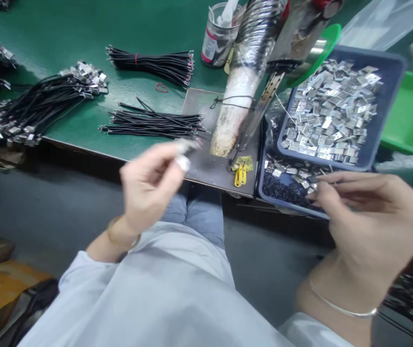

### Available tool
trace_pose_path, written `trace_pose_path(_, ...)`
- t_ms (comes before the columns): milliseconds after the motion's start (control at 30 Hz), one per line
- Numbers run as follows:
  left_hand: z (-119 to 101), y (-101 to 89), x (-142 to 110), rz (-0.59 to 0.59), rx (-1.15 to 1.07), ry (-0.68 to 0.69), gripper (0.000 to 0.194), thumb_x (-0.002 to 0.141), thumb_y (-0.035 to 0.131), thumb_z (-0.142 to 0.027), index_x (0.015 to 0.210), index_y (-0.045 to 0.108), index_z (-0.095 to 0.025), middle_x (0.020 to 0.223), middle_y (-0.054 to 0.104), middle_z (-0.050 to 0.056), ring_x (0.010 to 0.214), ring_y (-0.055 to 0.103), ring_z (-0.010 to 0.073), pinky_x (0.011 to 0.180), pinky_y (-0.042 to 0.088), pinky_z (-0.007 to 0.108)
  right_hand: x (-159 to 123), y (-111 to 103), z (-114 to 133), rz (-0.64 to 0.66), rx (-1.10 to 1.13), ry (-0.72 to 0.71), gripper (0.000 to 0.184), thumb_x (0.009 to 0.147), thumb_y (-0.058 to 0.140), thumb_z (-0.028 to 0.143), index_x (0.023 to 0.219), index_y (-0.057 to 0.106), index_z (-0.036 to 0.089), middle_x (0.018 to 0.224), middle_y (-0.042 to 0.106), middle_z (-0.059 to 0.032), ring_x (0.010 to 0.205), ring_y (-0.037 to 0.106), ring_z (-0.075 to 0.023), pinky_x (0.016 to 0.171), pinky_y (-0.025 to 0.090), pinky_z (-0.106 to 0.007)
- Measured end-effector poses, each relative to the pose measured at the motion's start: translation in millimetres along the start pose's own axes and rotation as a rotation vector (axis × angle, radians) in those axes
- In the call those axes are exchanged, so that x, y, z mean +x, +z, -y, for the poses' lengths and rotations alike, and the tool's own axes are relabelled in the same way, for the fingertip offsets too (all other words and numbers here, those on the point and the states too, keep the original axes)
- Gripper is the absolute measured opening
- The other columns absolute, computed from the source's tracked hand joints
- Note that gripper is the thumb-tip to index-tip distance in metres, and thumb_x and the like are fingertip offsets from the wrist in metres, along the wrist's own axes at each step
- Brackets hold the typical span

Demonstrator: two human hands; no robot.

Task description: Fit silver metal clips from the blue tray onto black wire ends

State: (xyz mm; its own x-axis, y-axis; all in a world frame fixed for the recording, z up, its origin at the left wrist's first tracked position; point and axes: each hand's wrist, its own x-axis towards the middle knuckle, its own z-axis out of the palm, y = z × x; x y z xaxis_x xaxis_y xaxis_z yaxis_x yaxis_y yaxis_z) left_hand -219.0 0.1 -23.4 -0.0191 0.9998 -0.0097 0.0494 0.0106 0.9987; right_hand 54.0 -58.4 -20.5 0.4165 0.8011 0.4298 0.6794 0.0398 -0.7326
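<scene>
My left hand is raised at the bench's front edge, with thumb and fingertips pinched together. White covers show at its fingertips, and blur hides what lies between them. Just beyond it is a loose row of short black cables with bare ends. Over the lower blue tray, my right hand has thumb and fingers closed at a small shiny metal piece. That tray holds small black parts and some metal pieces. An upper blue tray full of bent metal brackets rests behind.
A red-banded cable bundle and metal-ended cables lie left. A wrapped machine arm stands over a grey plate with yellow cutters. A plastic cup is behind; a green bin is right.
</scene>
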Motion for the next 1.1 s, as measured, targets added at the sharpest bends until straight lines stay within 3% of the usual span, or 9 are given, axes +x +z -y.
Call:
trace_pose_path(100, 23, 29.1, -6, 0.198, -0.255, -0.071, 0.028, 0.074, 0.082, -0.043, 0.079, 0.073, -0.017, 0.060, 0.061, -0.001, 0.049, 0.045, 0.0071, 0.049, 0.039, 0.024, -15, 9, 18, 0.062, 0.247, -0.009, 0.021, 0.077, 0.081, 0.024, 0.069, 0.062, 0.027, 0.074, 0.070, -0.0005, 0.063, 0.068, -0.0207, 0.050, 0.060, -0.037)
trace_pose_path(167, 32, 44.0, -8, 0.290, -0.357, -0.154, 0.025, 0.074, 0.080, -0.039, 0.074, 0.070, -0.016, 0.051, 0.051, -0.005, 0.047, 0.040, 0.0060, 0.047, 0.035, 0.022, -26, 20, 25, 0.124, 0.364, -0.003, 0.018, 0.080, 0.079, 0.022, 0.075, 0.062, 0.024, 0.084, 0.073, -0.0014, 0.069, 0.072, -0.0188, 0.060, 0.065, -0.036)
trace_pose_path(233, 34, 53.4, -8, 0.345, -0.398, -0.202, 0.022, 0.074, 0.078, -0.034, 0.071, 0.066, -0.016, 0.049, 0.049, -0.006, 0.046, 0.040, 0.0058, 0.047, 0.033, 0.022, -35, 33, 28, 0.129, 0.344, -0.064, 0.013, 0.085, 0.075, 0.019, 0.079, 0.064, 0.023, 0.090, 0.075, -0.0025, 0.080, 0.074, -0.0200, 0.069, 0.066, -0.037)
trace_pose_path(300, 32, 58.4, -8, 0.387, -0.408, -0.217, 0.022, 0.074, 0.078, -0.032, 0.069, 0.064, -0.016, 0.049, 0.051, -0.006, 0.046, 0.042, 0.0058, 0.048, 0.034, 0.021, -41, 46, 29, 0.041, 0.237, -0.182, 0.011, 0.086, 0.073, 0.016, 0.081, 0.067, 0.024, 0.088, 0.075, -0.0022, 0.084, 0.074, -0.0205, 0.073, 0.064, -0.037)
trace_pose_path(400, 28, 61.5, -7, 0.389, -0.392, -0.198, 0.028, 0.075, 0.081, -0.036, 0.066, 0.062, -0.016, 0.051, 0.053, -0.004, 0.048, 0.046, 0.0065, 0.051, 0.039, 0.021, -43, 60, 25, -0.021, 0.163, -0.234, 0.010, 0.088, 0.071, 0.016, 0.084, 0.069, 0.025, 0.089, 0.075, -0.0022, 0.086, 0.073, -0.0197, 0.074, 0.062, -0.036)
trace_pose_path(633, 36, 64.6, -10, 0.335, -0.367, -0.158, 0.031, 0.070, 0.086, -0.040, 0.070, 0.067, -0.015, 0.062, 0.061, -0.003, 0.056, 0.053, 0.0072, 0.058, 0.048, 0.020, -39, 66, 20, 0.178, 0.333, -0.043, 0.007, 0.089, 0.068, 0.021, 0.084, 0.073, 0.023, 0.096, 0.074, -0.0044, 0.088, 0.073, -0.0187, 0.069, 0.063, -0.031)
trace_pose_path(733, 37, 65.4, -11, 0.322, -0.367, -0.169, 0.029, 0.066, 0.089, -0.035, 0.070, 0.069, -0.015, 0.068, 0.066, -0.001, 0.064, 0.060, 0.0089, 0.066, 0.052, 0.020, -39, 66, 19, 0.185, 0.353, -0.037, 0.007, 0.088, 0.068, 0.021, 0.084, 0.074, 0.024, 0.094, 0.075, -0.0042, 0.087, 0.073, -0.0187, 0.069, 0.063, -0.031)
trace_pose_path(933, 37, 66.0, -11, 0.340, -0.365, -0.185, 0.029, 0.063, 0.091, -0.034, 0.070, 0.071, -0.014, 0.072, 0.069, 0.000, 0.069, 0.063, 0.0105, 0.070, 0.055, 0.021, -40, 63, 18, 0.192, 0.297, -0.092, 0.008, 0.088, 0.068, 0.018, 0.084, 0.073, 0.024, 0.094, 0.075, -0.0038, 0.088, 0.073, -0.0189, 0.070, 0.063, -0.032)
trace_pose_path(1100, 38, 64.4, -10, 0.392, -0.362, -0.221, 0.032, 0.061, 0.092, -0.034, 0.068, 0.068, -0.014, 0.069, 0.065, -0.001, 0.063, 0.058, 0.0078, 0.065, 0.052, 0.019, -40, 58, 19, 0.165, 0.132, -0.292, 0.014, 0.089, 0.067, 0.012, 0.091, 0.073, 0.025, 0.096, 0.077, -0.0027, 0.090, 0.073, -0.0184, 0.081, 0.062, -0.035)
